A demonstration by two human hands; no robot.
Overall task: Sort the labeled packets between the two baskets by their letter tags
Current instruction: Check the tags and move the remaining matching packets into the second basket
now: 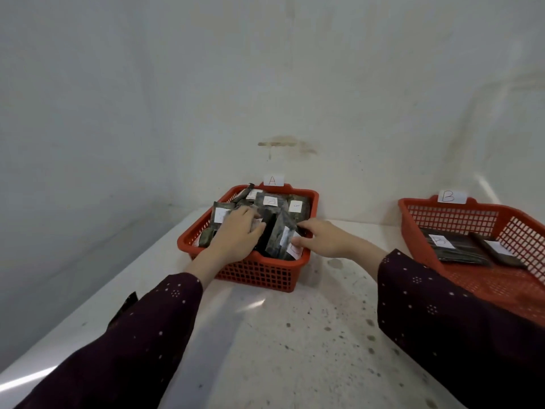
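Note:
A red mesh basket (pixel 259 274) with a paper tag "A" (pixel 273 180) on its back rim holds several dark packets (pixel 272 203) with white letter labels. My left hand (pixel 239 231) lies flat on the pile, fingers spread over the packets. My right hand (pixel 321 239) pinches the edge of an upright dark packet (pixel 278 236) at the basket's front right corner. A second red basket (pixel 460 215) tagged "B" (pixel 449 196) stands to the right. It holds two dark packets, one labelled B (pixel 451 246), the other (pixel 498 250) beside it.
Both baskets stand on a white speckled counter (pixel 295 335) against a pale wall. The counter's left edge runs diagonally from the A basket toward the lower left. A small dark object (pixel 125 308) pokes out by my left sleeve.

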